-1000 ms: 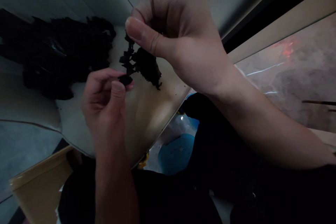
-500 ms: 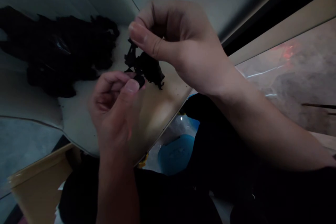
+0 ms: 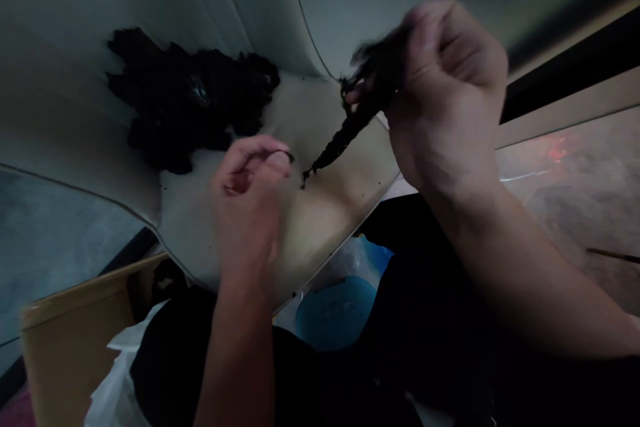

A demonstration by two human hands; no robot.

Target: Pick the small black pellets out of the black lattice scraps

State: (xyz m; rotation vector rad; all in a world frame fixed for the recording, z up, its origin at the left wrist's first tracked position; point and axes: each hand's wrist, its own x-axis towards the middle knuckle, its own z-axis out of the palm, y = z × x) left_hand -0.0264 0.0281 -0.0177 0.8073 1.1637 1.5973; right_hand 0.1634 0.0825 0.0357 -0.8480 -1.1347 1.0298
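The black crinkled strip (image 3: pixel 340 143) is up off the surface here, hanging slantwise from the right hand (image 3: pixel 450 93), its lower tip dangling over a big pale curved surface (image 3: pixel 330 213). Behind it sits a large black heap (image 3: pixel 190 100) of the same dark stuff, resting on that pale surface. Down below we've got a cardboard box (image 3: pixel 70 340), a white plastic bag (image 3: pixel 117 387) and a blue bowl (image 3: pixel 335 313). Now the hands: the right is closed tight in a fist around the top of the strip, that end blurred and buried in the fingers. The left hand (image 3: pixel 247 203) is curled and half-closed, just beside the strip and not touching it, with a thin dark sliver at its fingertips (image 3: pixel 280 161); whether it's gripped, too blurred to call. Tiny dark crumbs (image 3: pixel 363 195) dot the pale surface.
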